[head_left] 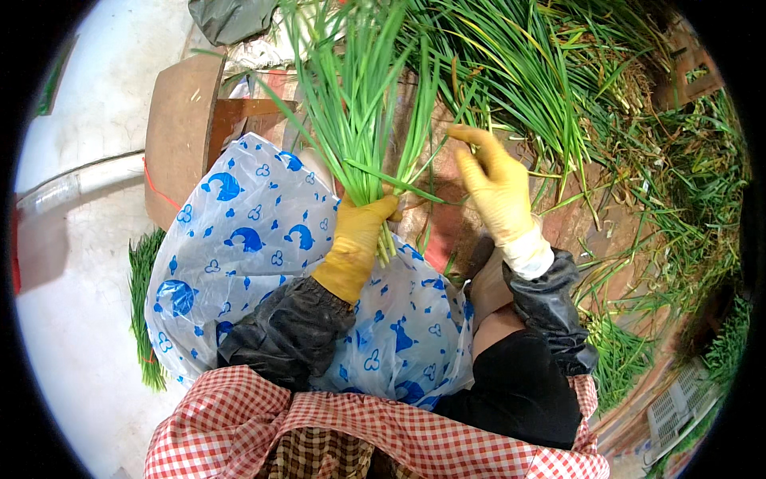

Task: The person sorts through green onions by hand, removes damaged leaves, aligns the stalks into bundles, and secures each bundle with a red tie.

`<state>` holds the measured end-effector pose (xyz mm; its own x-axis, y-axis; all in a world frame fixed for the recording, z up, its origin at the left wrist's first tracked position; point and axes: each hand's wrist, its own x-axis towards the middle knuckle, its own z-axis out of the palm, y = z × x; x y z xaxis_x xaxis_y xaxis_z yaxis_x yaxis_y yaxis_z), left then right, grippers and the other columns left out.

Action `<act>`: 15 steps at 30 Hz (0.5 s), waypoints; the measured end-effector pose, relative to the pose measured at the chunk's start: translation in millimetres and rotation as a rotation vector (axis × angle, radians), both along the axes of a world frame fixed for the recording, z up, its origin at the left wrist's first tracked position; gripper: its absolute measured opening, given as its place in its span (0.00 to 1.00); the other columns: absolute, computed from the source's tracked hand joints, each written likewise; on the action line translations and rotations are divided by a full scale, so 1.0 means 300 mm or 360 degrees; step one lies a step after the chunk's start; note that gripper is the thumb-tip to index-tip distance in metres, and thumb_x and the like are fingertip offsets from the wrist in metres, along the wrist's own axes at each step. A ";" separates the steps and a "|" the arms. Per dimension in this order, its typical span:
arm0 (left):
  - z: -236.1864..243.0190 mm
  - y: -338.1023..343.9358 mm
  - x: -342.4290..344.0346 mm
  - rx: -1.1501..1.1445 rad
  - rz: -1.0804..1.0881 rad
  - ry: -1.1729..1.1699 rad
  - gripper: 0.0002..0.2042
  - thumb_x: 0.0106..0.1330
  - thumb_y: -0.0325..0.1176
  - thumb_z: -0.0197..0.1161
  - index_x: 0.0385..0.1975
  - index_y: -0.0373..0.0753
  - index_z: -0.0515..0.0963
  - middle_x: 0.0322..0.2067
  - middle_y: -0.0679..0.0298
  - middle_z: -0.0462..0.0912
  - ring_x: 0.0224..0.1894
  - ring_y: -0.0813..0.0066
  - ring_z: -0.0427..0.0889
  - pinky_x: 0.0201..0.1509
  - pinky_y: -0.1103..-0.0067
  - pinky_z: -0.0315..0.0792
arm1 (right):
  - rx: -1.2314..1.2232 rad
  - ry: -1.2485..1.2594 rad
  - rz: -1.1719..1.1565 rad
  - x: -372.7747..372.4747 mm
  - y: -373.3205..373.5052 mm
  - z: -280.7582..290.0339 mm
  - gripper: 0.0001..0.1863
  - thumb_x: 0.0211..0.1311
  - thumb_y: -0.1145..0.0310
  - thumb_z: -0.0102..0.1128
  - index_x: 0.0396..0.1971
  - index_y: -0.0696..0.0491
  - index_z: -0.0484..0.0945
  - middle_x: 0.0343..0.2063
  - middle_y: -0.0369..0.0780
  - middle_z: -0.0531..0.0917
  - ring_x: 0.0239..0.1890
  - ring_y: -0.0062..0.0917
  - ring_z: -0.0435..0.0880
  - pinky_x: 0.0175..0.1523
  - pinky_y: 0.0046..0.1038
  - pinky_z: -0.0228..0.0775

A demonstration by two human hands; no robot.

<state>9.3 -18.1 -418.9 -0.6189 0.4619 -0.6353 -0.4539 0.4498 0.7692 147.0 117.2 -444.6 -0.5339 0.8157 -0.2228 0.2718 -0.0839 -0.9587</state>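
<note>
My left hand (355, 239), in a yellow rubber glove, is closed round the lower stems of a bunch of chives (355, 120). The long green leaves fan upward and away from me, and the pale stem ends poke out below the fist. To the right of the bunch, my right hand (501, 188) is raised in a matching glove. Its fingers are apart and bent, with nothing in them. A few loose leaves lean out of the bunch toward it. Beyond the right hand lies a big heap of chives (519, 72).
A plastic apron (263, 215) with blue prints covers my lap. At the left stand a brown board (179, 136) and a bundle of chives (145, 311) on the pale floor. Loose leaves (678, 231) litter the right side, near a grey plastic crate (678, 407). A dark bag (231, 17) lies far left.
</note>
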 end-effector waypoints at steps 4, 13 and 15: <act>-0.025 0.003 0.012 0.0066 -0.0012 0.0063 0.10 0.52 0.21 0.63 0.35 0.36 0.75 0.27 0.66 0.78 0.25 0.78 0.76 0.28 0.81 0.71 | 0.0623 -0.0508 0.0346 -0.023 -0.014 -0.027 0.22 0.54 0.50 0.60 0.44 0.48 0.77 0.20 0.41 0.81 0.25 0.35 0.81 0.30 0.33 0.71; -0.031 -0.003 0.038 0.0006 -0.0187 0.0229 0.09 0.54 0.22 0.63 0.35 0.36 0.76 0.29 0.68 0.78 0.29 0.79 0.75 0.34 0.83 0.69 | -0.0745 0.0215 0.0196 -0.044 -0.006 -0.146 0.13 0.56 0.60 0.58 0.26 0.55 0.81 0.18 0.35 0.76 0.22 0.16 0.72 0.27 0.22 0.64; -0.021 -0.008 0.023 0.0021 -0.0134 0.0138 0.09 0.53 0.22 0.63 0.35 0.36 0.76 0.29 0.68 0.78 0.29 0.77 0.76 0.33 0.83 0.69 | -0.0602 0.0564 0.0033 0.002 0.064 -0.100 0.11 0.57 0.60 0.57 0.26 0.51 0.80 0.13 0.28 0.63 0.17 0.13 0.59 0.22 0.18 0.50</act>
<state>16.1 -20.6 -425.2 -0.6301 0.5223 -0.5746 -0.3462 0.4734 0.8100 147.6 136.5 -474.5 -0.6451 0.7016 -0.3028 -0.0587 -0.4406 -0.8958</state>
